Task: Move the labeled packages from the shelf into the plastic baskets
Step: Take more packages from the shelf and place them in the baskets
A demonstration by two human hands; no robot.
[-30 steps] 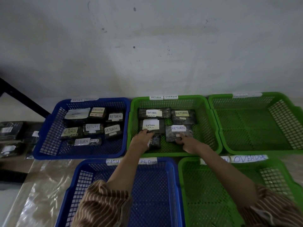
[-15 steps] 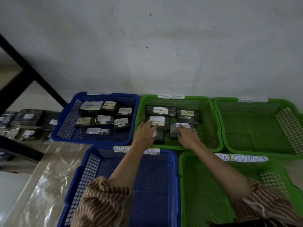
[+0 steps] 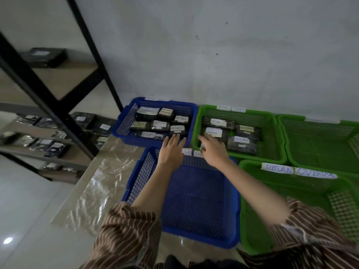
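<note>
We see our left hand (image 3: 172, 151) stretched flat, fingers straight and spread, holding nothing, over the far rim of the near blue basket (image 3: 186, 200), fingertips pointing toward 12 o'clock at the far blue basket (image 3: 155, 121). Our right hand (image 3: 212, 150) reaches in from 4 o'clock over the near left corner of the far green basket (image 3: 237, 133); its fingers are loosely extended and rest near a small dark package under them, but we cannot tell whether they grip it.

Inside the far green basket lie several dark wrapped packages (image 3: 241, 143) with white and yellow labels, some reading RETURN. The far blue basket, at 11 o'clock from our hands, holds about seven labeled packages (image 3: 160, 125) packed side by side. A third green basket (image 3: 320, 144) sits at 2 o'clock, and a near green basket (image 3: 303, 206) at 4 o'clock carries a RETURN OVERDUE tag (image 3: 298, 170) on its far rim.

At 9 to 10 o'clock stands the black metal shelf (image 3: 58, 113), with more labeled packages (image 3: 48, 146) lying on its lower boards and one on an upper board. Clear plastic sheet (image 3: 97, 177) covers the floor under the baskets. Both striped sleeves (image 3: 126, 235) show at 6 o'clock.
</note>
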